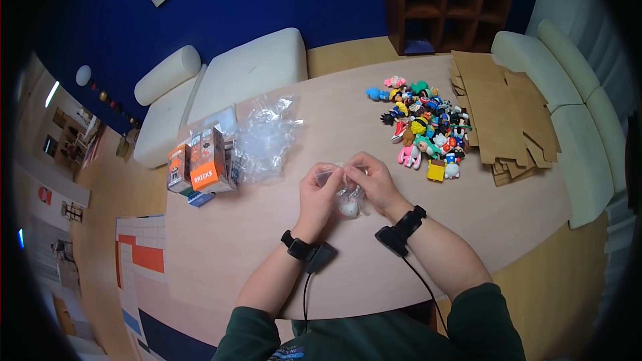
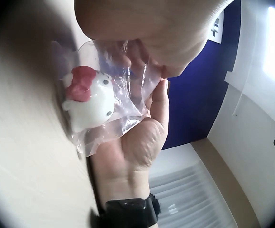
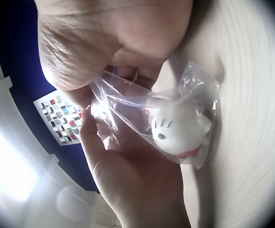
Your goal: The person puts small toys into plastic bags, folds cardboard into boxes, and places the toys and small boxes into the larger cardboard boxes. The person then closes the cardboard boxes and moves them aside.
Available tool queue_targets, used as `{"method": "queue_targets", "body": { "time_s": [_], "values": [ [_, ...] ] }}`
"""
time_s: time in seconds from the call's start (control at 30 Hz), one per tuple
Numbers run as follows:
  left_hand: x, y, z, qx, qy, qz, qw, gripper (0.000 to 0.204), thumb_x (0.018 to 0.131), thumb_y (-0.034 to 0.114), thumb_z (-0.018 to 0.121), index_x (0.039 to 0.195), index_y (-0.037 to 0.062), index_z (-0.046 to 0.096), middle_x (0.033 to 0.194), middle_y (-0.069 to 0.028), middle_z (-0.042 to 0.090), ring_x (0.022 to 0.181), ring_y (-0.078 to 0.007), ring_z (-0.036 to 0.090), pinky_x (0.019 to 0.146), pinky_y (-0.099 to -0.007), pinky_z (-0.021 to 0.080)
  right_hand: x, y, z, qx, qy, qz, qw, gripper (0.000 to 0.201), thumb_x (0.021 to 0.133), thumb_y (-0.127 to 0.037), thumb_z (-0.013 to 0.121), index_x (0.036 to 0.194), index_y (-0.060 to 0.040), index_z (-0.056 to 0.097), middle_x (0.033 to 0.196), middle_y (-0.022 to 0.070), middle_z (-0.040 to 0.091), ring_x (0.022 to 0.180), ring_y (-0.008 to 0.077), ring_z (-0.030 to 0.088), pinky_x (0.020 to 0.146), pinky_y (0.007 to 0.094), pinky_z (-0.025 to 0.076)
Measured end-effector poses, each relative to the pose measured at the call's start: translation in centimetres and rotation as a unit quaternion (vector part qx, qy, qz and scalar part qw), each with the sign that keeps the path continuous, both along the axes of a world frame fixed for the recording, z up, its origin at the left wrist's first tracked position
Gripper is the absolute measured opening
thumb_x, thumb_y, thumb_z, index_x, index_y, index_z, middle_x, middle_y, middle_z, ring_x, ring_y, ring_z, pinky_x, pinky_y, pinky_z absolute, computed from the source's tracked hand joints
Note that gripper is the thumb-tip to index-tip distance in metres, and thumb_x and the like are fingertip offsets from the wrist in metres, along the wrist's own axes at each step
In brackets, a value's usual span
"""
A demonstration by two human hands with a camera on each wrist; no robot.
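Observation:
A clear plastic bag (image 2: 132,109) hangs between both hands, with a white cat-head figure (image 2: 97,99) inside that has a red bow, dark eyes and whisker lines. My left hand (image 1: 319,190) pinches the bag's upper edge between thumb and fingers. Thumb to thumb with it, my right hand (image 1: 373,184) pinches the same edge from the other side. In the right wrist view the figure (image 3: 175,128) sits at the bottom of the bag, close over the tabletop. The bag's plastic is creased and stretched near the fingertips.
Left on the table (image 1: 414,254) are crumpled clear bags (image 1: 261,140) and several small boxes, one an orange box (image 1: 207,160) marked BRICKS. A heap of colourful toy figures (image 1: 428,120) lies at the back right, beside flattened cardboard (image 1: 505,113). White sofas stand beyond the table.

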State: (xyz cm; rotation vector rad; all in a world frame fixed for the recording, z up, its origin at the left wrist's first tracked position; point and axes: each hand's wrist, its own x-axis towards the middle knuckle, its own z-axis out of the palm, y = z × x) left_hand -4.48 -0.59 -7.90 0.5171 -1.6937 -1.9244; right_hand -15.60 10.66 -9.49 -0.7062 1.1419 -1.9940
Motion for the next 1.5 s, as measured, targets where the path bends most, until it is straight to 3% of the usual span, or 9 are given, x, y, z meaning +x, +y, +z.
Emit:
{"method": "queue_targets", "body": {
  "time_s": [0.1, 0.23, 0.43, 0.57, 0.9, 1.1, 1.17, 1.27, 1.5],
  "values": [
    [0.1, 0.2, 0.1, 0.023, 0.007, -0.081, 0.996, 0.038, 0.094, 0.011, 0.072, 0.124, 0.0019, 0.05, 0.105, -0.0049, 0.065, 0.095, -0.0097, 0.061, 0.082, -0.0276, 0.052, -0.5, -0.1, -0.6, -0.029, -0.051, -0.069, 0.996, 0.001, 0.099, -0.01, 0.062, 0.098, -0.0087, 0.061, 0.082, -0.0002, 0.062, 0.071, 0.0064, 0.056, 0.065, 0.0231, 0.046],
    [0.8, 0.7, 0.9, -0.184, -0.112, -0.185, 0.959, 0.078, 0.086, 0.01, 0.079, 0.141, 0.0043, 0.025, 0.105, -0.0103, 0.062, 0.102, -0.0175, 0.064, 0.089, -0.0315, 0.053, -2.4, 0.5, -0.6, -0.051, -0.08, -0.125, 0.988, 0.004, 0.099, -0.011, 0.062, 0.098, -0.0075, 0.061, 0.083, -0.001, 0.06, 0.074, 0.0074, 0.056, 0.07, 0.0221, 0.045],
    [0.9, -0.4, 1.2, -0.111, -0.117, -0.146, 0.976, 0.075, 0.087, -0.004, 0.072, 0.143, 0.01, 0.023, 0.11, -0.0112, 0.062, 0.101, -0.0173, 0.065, 0.085, -0.0292, 0.055, -2.1, 0.0, -0.3, -0.104, -0.161, -0.141, 0.971, 0.013, 0.101, -0.018, 0.063, 0.108, -0.0087, 0.059, 0.094, 0.0022, 0.06, 0.08, 0.0096, 0.055, 0.073, 0.0249, 0.045],
    [-1.2, -4.5, 2.2, -0.065, -0.037, 0.019, 0.997, 0.074, 0.088, -0.005, 0.071, 0.141, 0.0124, 0.024, 0.113, -0.0144, 0.062, 0.094, -0.0175, 0.065, 0.08, -0.0293, 0.057, -2.3, 0.5, 0.4, -0.064, -0.191, -0.127, 0.971, 0.033, 0.103, -0.025, 0.059, 0.131, -0.0102, 0.049, 0.114, 0.0061, 0.057, 0.09, 0.013, 0.056, 0.081, 0.0294, 0.045],
    [-13.1, -9.5, 3.1, -0.301, -0.077, 0.048, 0.949, 0.029, 0.088, 0.016, 0.077, 0.109, -0.0012, 0.066, 0.098, -0.0075, 0.07, 0.076, -0.0128, 0.066, 0.07, -0.0292, 0.053, -2.8, 0.7, 0.2, -0.083, -0.249, -0.015, 0.965, 0.032, 0.106, -0.035, 0.051, 0.125, -0.0109, 0.055, 0.102, 0.003, 0.061, 0.086, 0.0128, 0.058, 0.081, 0.0299, 0.045],
    [-16.5, -10.6, -1.7, -0.392, -0.151, 0.009, 0.907, 0.027, 0.091, 0.024, 0.074, 0.107, 0.0029, 0.071, 0.103, -0.0178, 0.07, 0.082, -0.03, 0.068, 0.077, -0.0403, 0.054, -2.6, 0.5, 0.1, -0.093, -0.239, 0.024, 0.966, 0.032, 0.106, -0.036, 0.048, 0.125, -0.0111, 0.055, 0.102, 0.0023, 0.062, 0.086, 0.0119, 0.059, 0.08, 0.0297, 0.046],
    [-16.3, -10.1, -1.6, -0.594, -0.113, 0.123, 0.787, 0.024, 0.092, 0.028, 0.071, 0.102, 0.0062, 0.074, 0.101, -0.0203, 0.066, 0.093, -0.0368, 0.064, 0.085, -0.0457, 0.051, -2.5, 0.4, 0.1, -0.089, -0.248, 0.017, 0.965, 0.036, 0.104, -0.038, 0.051, 0.124, -0.0082, 0.055, 0.099, 0.0047, 0.06, 0.084, 0.0166, 0.057, 0.079, 0.0314, 0.046],
    [-15.9, -10.1, -0.6, -0.618, -0.188, 0.13, 0.752, 0.025, 0.093, 0.031, 0.069, 0.1, 0.0073, 0.074, 0.099, -0.0209, 0.063, 0.099, -0.0391, 0.061, 0.089, -0.0479, 0.048, -2.7, 0.4, -0.2, -0.091, -0.242, 0.03, 0.966, 0.032, 0.106, -0.034, 0.048, 0.126, -0.0099, 0.055, 0.102, 0.0028, 0.062, 0.086, 0.0123, 0.059, 0.082, 0.0291, 0.046],
    [-14.2, -11.0, 1.3, -0.494, -0.149, 0.126, 0.847, 0.024, 0.091, 0.029, 0.07, 0.103, 0.008, 0.073, 0.098, -0.0193, 0.064, 0.095, -0.0378, 0.061, 0.084, -0.0461, 0.05, -2.8, 0.6, -0.4, -0.093, -0.242, 0.038, 0.965, 0.029, 0.106, -0.032, 0.048, 0.124, -0.0099, 0.055, 0.102, 0.0034, 0.061, 0.087, 0.0129, 0.058, 0.082, 0.0293, 0.046]
  ]
}}
